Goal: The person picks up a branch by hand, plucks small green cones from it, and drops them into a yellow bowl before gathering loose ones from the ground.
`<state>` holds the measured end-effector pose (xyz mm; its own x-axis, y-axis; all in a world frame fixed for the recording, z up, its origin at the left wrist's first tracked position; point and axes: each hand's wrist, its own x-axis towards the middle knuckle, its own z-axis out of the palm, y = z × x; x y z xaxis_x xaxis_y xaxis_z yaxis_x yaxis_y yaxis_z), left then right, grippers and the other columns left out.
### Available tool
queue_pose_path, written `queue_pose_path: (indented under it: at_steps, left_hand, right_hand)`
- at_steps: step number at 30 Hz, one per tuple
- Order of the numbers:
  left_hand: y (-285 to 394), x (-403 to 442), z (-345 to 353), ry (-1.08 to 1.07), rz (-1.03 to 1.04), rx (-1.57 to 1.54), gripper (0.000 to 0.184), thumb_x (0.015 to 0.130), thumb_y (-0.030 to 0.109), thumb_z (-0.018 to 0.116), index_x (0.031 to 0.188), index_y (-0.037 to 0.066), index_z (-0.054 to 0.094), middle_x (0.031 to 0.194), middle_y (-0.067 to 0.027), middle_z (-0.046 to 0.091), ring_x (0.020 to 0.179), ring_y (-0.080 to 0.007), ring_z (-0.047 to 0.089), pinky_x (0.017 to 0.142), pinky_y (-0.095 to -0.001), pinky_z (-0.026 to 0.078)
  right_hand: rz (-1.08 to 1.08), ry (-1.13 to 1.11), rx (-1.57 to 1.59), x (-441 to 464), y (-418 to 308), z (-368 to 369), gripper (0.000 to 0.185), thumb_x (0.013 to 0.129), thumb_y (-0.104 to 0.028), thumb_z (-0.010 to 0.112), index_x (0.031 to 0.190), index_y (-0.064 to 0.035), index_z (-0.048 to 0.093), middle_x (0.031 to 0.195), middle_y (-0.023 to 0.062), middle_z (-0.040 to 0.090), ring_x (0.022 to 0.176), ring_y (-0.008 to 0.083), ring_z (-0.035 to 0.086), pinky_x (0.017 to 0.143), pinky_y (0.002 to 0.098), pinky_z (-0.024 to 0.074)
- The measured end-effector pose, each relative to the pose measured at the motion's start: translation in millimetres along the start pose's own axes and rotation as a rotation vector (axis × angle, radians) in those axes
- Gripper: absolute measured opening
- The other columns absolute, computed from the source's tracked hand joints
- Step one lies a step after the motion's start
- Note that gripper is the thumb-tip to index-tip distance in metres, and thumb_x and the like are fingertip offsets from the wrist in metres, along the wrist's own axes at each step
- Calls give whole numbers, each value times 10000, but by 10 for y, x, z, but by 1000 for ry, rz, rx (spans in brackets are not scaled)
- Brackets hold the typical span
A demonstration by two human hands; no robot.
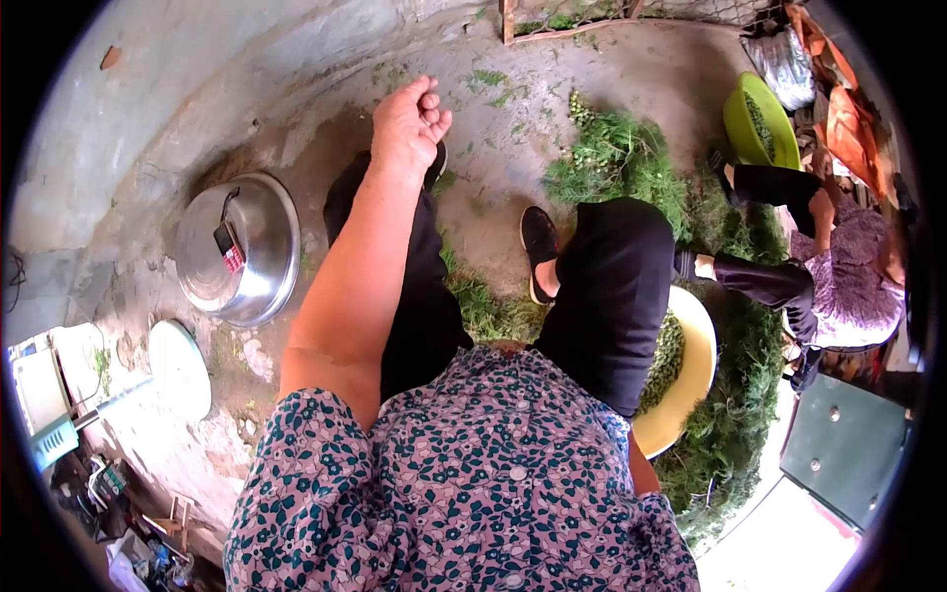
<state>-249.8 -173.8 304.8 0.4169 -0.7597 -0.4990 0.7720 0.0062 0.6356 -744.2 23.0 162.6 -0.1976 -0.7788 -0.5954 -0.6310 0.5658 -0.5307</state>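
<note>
My left hand (409, 123) is stretched out forward over the concrete floor, with its fingers curled in. Whether anything small is inside them I cannot make out. My right arm (642, 472) shows only as a short piece beside my body, and the hand is hidden. Near that arm stands a yellow basin (700, 370) partly covered by my leg. Small green seeds or berries (665, 365) lie in it. Cut feathery green branches (621, 163) are piled on the floor in front of my right knee, some bearing pale green clusters.
An upturned metal basin (281, 247) with a phone-like device (228, 247) on it is at left, near a round white stool (180, 370). At right sits another person (848, 266) beside a lime-green basin (740, 123) of green bits. A dark green box (848, 444) stands behind.
</note>
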Motion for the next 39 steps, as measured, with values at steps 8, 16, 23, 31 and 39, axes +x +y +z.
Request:
queue_pose_path:
  at_steps: [8,16,23,31,39]
  left_hand:
    - [-234,-113,385,-2,-119,-21,76,824,143,612,825,99,550,560,35,444,460,-88,373,565,-279,430]
    - [-230,-248,943,-150,-209,-72,116,840,116,596,902,44,530,549,40,407,434,-82,341,561,-259,438]
    - [-613,-73,1532,-146,-282,61,110,849,115,577,909,38,527,554,40,409,450,-79,352,570,-260,443]
    - [-798,244,1707,-122,-278,90,103,833,109,598,882,32,551,556,43,427,464,-68,361,568,-245,432]
    - [-690,130,1870,-132,-298,101,151,855,113,574,981,34,546,540,55,385,470,-70,341,557,-237,381]
  right_hand:
    - [-65,15,73,238,-27,103,261,765,-217,611,878,13,659,711,81,638,624,159,587,591,285,468]
    - [-11,-81,257,330,-448,261,256,732,-166,579,898,12,659,723,96,646,637,143,592,604,278,470]
    - [-137,-108,75,512,-900,236,277,743,-224,606,924,-18,651,755,117,654,674,163,610,641,301,476]
    - [-244,-81,371,1497,-884,405,210,770,-155,579,889,6,644,697,99,631,667,180,625,602,303,476]
    - [-28,-117,463,2352,-1734,399,291,817,-85,514,1075,30,582,801,105,636,567,146,620,452,246,468]
